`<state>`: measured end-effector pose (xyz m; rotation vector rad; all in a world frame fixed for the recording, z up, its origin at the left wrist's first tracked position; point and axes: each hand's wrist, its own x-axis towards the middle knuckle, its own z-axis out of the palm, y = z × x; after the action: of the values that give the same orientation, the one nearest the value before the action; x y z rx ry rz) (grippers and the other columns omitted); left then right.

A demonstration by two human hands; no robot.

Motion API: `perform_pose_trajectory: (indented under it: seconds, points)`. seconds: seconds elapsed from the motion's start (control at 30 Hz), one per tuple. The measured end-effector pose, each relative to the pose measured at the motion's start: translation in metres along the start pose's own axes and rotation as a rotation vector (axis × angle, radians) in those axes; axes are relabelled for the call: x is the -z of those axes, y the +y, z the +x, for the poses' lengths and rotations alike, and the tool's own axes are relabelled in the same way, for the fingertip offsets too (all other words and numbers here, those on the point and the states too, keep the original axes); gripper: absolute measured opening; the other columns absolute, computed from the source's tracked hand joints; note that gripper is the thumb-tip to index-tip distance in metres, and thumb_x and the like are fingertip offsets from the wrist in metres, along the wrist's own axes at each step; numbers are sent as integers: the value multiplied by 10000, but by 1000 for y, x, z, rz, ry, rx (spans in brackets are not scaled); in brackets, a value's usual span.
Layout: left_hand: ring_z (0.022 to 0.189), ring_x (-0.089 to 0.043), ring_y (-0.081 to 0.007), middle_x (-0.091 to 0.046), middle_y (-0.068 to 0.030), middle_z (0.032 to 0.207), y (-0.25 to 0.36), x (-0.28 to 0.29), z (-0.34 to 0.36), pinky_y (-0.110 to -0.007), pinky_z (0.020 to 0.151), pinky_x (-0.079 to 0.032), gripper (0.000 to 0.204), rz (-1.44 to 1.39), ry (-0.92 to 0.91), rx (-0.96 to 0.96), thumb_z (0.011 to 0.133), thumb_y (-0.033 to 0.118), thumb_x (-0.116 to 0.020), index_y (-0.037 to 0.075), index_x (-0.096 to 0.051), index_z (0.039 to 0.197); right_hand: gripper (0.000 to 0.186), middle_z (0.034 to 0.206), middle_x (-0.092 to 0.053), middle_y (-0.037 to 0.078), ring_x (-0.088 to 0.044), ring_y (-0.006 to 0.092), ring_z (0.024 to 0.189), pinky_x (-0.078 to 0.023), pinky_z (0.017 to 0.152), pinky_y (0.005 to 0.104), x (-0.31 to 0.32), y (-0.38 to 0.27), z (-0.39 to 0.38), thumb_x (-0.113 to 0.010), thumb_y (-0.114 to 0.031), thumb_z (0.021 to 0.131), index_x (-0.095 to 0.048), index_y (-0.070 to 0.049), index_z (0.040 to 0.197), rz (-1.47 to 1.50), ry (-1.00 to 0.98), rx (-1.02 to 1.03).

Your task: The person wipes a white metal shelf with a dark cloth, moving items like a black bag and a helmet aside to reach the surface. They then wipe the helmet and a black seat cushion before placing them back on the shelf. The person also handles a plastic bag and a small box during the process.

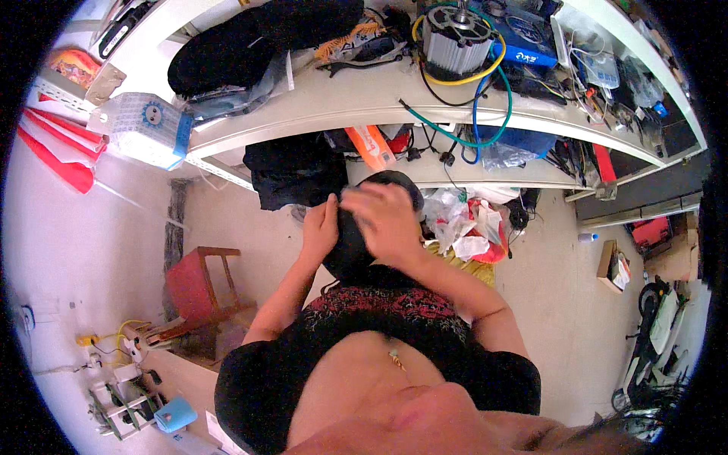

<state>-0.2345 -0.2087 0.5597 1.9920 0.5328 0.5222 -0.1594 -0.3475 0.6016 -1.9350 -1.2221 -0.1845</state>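
Observation:
A black soft item (353, 246) with a rounded upper end is in front of my torso, between my two hands; its exact kind is hard to make out. At its left edge, my left hand (321, 227) grips it, thumb pointing up. My right hand (385, 220) lies across its upper part, and those fingers are smeared by motion. Just beyond, black cloth (292, 171) hangs from the lower shelf. An orange packet (369, 148) lies on that shelf, close above my hands.
A white shelf (326, 104) spans the front, bearing a motor (455, 45) with coloured cables and black fuzzy items (216, 57). Plastic bags (451, 216) lie below, right of my hands. A red wooden stool (199, 280) is at left; a cardboard box (613, 265) stands right.

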Motion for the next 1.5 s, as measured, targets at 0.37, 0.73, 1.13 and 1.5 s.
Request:
perform_pose_trajectory:
  seconds: [0.37, 0.73, 1.13, 1.5]
  points:
    - [750, -537, -161, -583, -80, 851, 0, 0, 13, -298, 696, -432, 485, -481, -96, 599, 927, 396, -355, -41, -566, 945, 266, 1092, -568, 73, -514, 170, 1011, -374, 902, 288, -26, 134, -46, -446, -208, 902, -544, -52, 1094, 1027, 297, -819]
    - [825, -570, -160, -596, -94, 943, -16, -27, 23, -282, 733, -453, 557, -713, -163, 760, 869, 476, -452, -45, -533, 1048, 242, 1132, -552, 12, -444, 238, 1102, -329, 937, 408, -15, 29, -23, -533, -57, 741, -599, -113, 967, 62, -80, 34]
    - [1002, -513, -228, -511, -91, 1146, -82, -43, 25, -350, 789, -453, 557, -1060, 168, 930, 841, 482, -497, 43, -443, 1180, 309, 1141, -558, 44, -458, 284, 1093, -329, 949, 402, 3, 70, -78, -513, 4, 718, -585, -124, 990, 329, 26, -138]
    - [1173, -403, -253, -438, -81, 1270, -47, -20, 9, -399, 997, -311, 527, -1272, 55, 647, 884, 459, -417, 94, -392, 1262, 235, 1166, -518, 105, -501, 273, 1025, -387, 893, 399, -66, 121, -178, -519, -61, 779, -581, -71, 1005, 458, 235, -764]
